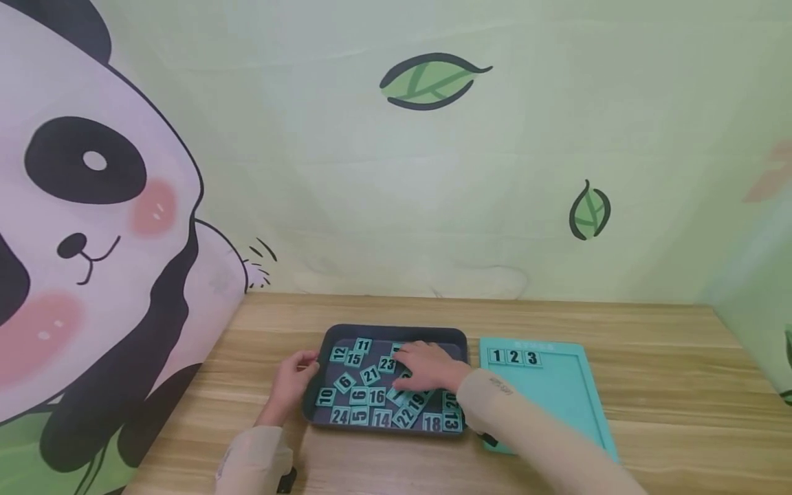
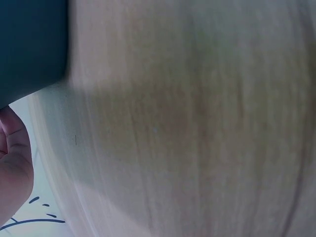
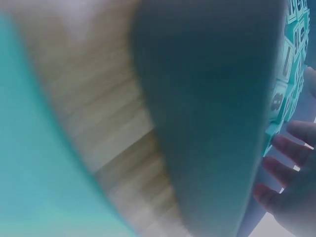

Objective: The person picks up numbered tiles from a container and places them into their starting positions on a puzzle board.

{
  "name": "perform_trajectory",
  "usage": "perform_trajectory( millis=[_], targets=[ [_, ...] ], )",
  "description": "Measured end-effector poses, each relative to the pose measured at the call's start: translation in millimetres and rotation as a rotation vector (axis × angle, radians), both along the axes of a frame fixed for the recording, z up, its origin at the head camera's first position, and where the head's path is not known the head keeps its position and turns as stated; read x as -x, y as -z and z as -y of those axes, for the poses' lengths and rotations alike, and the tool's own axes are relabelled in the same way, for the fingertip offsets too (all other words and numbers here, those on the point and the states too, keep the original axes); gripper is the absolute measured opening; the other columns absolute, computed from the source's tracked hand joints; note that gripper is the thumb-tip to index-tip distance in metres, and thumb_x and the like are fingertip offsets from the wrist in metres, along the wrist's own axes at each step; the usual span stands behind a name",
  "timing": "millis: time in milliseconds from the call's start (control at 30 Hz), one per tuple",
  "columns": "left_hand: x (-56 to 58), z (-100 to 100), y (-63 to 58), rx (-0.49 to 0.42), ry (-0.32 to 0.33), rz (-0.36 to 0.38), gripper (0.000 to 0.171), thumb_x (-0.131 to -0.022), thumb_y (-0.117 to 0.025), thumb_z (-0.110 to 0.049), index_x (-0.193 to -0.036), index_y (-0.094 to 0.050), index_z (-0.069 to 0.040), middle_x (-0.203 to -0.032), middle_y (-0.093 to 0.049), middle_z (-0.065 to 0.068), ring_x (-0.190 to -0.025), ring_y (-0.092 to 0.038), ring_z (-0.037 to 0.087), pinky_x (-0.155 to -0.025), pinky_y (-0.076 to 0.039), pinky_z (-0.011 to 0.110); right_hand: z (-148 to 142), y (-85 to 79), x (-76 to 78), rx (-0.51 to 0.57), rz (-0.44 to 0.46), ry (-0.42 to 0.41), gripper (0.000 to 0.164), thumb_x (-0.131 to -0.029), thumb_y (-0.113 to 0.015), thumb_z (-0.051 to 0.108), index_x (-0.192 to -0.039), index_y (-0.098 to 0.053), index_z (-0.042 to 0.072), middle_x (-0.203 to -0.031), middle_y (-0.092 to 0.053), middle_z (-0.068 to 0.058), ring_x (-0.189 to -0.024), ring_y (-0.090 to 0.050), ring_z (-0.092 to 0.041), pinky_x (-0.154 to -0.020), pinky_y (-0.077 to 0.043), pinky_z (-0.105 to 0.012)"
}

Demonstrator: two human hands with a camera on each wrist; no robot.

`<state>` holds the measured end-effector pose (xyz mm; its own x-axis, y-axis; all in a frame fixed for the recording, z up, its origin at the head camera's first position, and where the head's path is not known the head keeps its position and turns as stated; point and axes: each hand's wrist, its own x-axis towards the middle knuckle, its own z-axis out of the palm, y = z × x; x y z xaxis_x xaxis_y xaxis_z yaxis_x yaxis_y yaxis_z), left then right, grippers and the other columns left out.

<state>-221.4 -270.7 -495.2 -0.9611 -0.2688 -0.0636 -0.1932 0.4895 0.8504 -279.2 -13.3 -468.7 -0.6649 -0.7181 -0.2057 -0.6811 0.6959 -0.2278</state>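
Note:
A dark tray (image 1: 396, 328) holds several loose turquoise number tiles, among them a 16 tile (image 1: 377, 397) and a 21 tile (image 1: 370, 375). My left hand (image 1: 289, 382) grips the tray's left rim between thumb and fingers; the left wrist view shows part of this hand (image 2: 16, 165) by the tray's corner (image 2: 32, 44). Over the tiles at the tray's right half, my right hand (image 1: 427, 366) reaches with spread fingers, hiding some of them. In the right wrist view its fingers (image 3: 281, 173) are extended close to the tiles, beyond the tray's wall (image 3: 207, 108).
To the right of the tray lies a turquoise board (image 1: 551, 405) with tiles 1, 2 (image 1: 514, 357) and 3 in its top left corner. My right forearm (image 1: 538, 419) crosses over the board's lower left. Behind the wooden table (image 1: 668, 385) hangs a panda-and-leaf backdrop (image 1: 346, 179).

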Motion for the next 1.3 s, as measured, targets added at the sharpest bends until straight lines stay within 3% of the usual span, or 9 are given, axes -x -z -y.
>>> perform_trajectory(
  millis=[233, 500, 733, 967, 1067, 1200, 1300],
  targets=[
    [-0.9, 1.8, -0.9, 0.005, 0.005, 0.011, 0.028, -0.088, -0.048, -0.007, -0.114, -0.054, 0.002, -0.106, -0.057, 0.018, -0.099, -0.052, 0.026, -0.084, -0.046, 0.04, -12.9, 1.6, 4.1, 0.037, -0.014, 0.025, 0.051, -0.084, -0.052, 0.041, -0.126, -0.049, 0.012, -0.126, -0.051, -0.008, -0.115, -0.048, -0.025, -0.093, -0.041, -0.042],
    [-0.3, 2.5, 2.0, 0.012, -0.001, 0.0, 0.028, -0.087, -0.049, -0.007, -0.113, -0.054, 0.003, -0.104, -0.057, 0.019, -0.097, -0.052, 0.027, -0.083, -0.046, 0.039, -23.3, -0.6, 7.3, 0.118, 0.006, 0.082, 0.04, -0.083, -0.055, 0.017, -0.123, -0.052, 0.012, -0.124, -0.052, -0.009, -0.114, -0.047, -0.028, -0.092, -0.042, -0.043],
    [0.1, 2.6, 2.7, 0.012, -0.009, 0.015, 0.028, -0.087, -0.049, -0.008, -0.113, -0.055, 0.001, -0.104, -0.057, 0.017, -0.097, -0.052, 0.027, -0.083, -0.046, 0.039, -26.2, 3.6, 9.4, 0.142, 0.08, 0.135, 0.044, -0.081, -0.058, 0.017, -0.124, -0.051, 0.014, -0.121, -0.054, -0.008, -0.112, -0.048, -0.026, -0.093, -0.041, -0.042],
    [0.5, 1.2, 1.3, 0.006, -0.007, 0.032, 0.029, -0.088, -0.048, -0.009, -0.115, -0.054, 0.0, -0.105, -0.057, 0.017, -0.098, -0.052, 0.026, -0.083, -0.046, 0.038, -26.2, 5.4, 9.1, 0.156, 0.09, 0.148, 0.046, -0.079, -0.061, 0.015, -0.123, -0.052, 0.013, -0.117, -0.055, -0.009, -0.105, -0.05, -0.022, -0.09, -0.043, -0.038],
    [0.7, 1.0, 0.6, 0.006, -0.003, 0.037, 0.029, -0.088, -0.048, -0.009, -0.115, -0.053, 0.0, -0.106, -0.056, 0.017, -0.098, -0.052, 0.026, -0.083, -0.046, 0.038, -27.5, 7.1, 9.9, 0.161, 0.095, 0.145, 0.043, -0.079, -0.062, 0.016, -0.121, -0.054, 0.014, -0.104, -0.058, -0.006, -0.092, -0.051, -0.018, -0.079, -0.045, -0.032],
    [1.7, 1.2, 0.2, 0.004, -0.003, 0.044, 0.029, -0.088, -0.047, -0.009, -0.116, -0.053, 0.0, -0.107, -0.056, 0.016, -0.099, -0.052, 0.026, -0.084, -0.046, 0.038, -29.2, 8.3, 11.8, 0.164, 0.109, 0.148, 0.035, -0.08, -0.06, 0.014, -0.115, -0.059, 0.015, -0.085, -0.054, 0.0, -0.075, -0.044, -0.014, -0.065, -0.039, -0.025],
    [2.4, 1.4, 0.1, 0.0, -0.003, 0.051, 0.03, -0.089, -0.047, -0.01, -0.116, -0.053, -0.001, -0.108, -0.056, 0.016, -0.1, -0.051, 0.026, -0.085, -0.046, 0.039, -29.9, 8.9, 13.2, 0.143, 0.084, 0.137, 0.034, -0.08, -0.057, 0.011, -0.113, -0.061, 0.015, -0.084, -0.055, 0.001, -0.073, -0.043, -0.014, -0.065, -0.039, -0.026]
  ],
)
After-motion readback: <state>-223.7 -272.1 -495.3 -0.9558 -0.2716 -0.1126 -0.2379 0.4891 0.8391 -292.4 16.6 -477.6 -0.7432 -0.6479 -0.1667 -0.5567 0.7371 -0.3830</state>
